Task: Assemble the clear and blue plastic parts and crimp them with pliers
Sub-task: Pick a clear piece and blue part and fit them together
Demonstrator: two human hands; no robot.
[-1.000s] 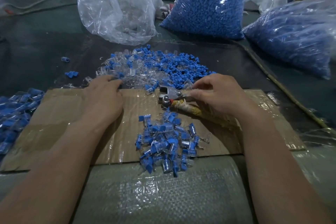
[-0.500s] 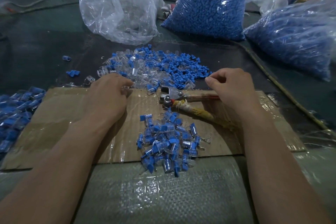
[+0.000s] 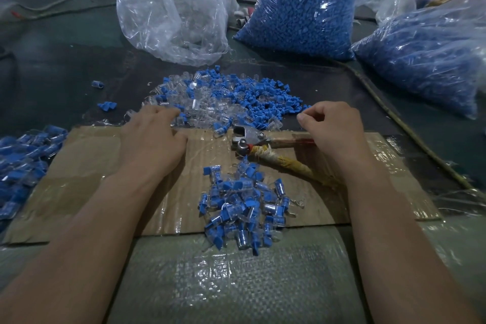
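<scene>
A loose heap of clear and blue plastic parts point(image 3: 223, 102) lies beyond the cardboard sheet point(image 3: 86, 181). My left hand point(image 3: 155, 139) reaches into the heap's left edge, fingertips curved down among clear parts; whether it holds one is hidden. My right hand point(image 3: 334, 129) hovers at the heap's right edge with fingers curled and thumb against forefinger; I see nothing in it. The pliers point(image 3: 247, 138) lie on the cardboard between my hands. Their cloth-wrapped handle point(image 3: 292, 167) points toward my right wrist. A pile of joined blue-and-clear pieces point(image 3: 242, 205) sits at the cardboard's near edge.
A crumpled clear bag point(image 3: 173, 8) with clear parts stands at the back. Two full bags of blue parts point(image 3: 302, 5) point(image 3: 426, 55) stand at the back right. More joined pieces point(image 3: 21, 166) lie heaped at the left edge. A thin stick point(image 3: 394, 116) runs diagonally on the right.
My right hand let go of the pliers' head and moved right and away, to the heap's right edge. My left hand stayed at the heap's left edge.
</scene>
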